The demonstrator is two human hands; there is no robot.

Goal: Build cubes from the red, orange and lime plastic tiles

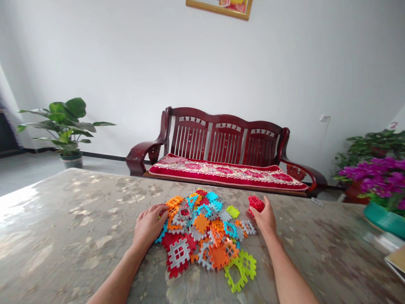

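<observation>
I have two hands over one table (95,223), with a single loose pile of notched plastic pieces (201,223) between them; they overlap too much for me to count them all. My right hand (265,217) is closed on one red block (255,203), just off the pile's far right side; I can't tell if it is several pieces joined. My left hand (151,223) lies with bent fingers at the pile's left edge, touching it; I cannot tell whether it grips anything. Two lime-green pieces (247,264) overlap at the near right edge, and one grey window piece (179,253) lies on red ones at the near left. Beyond the table stands one wooden bench (194,137) with three back panels and one red mat (218,169).
</observation>
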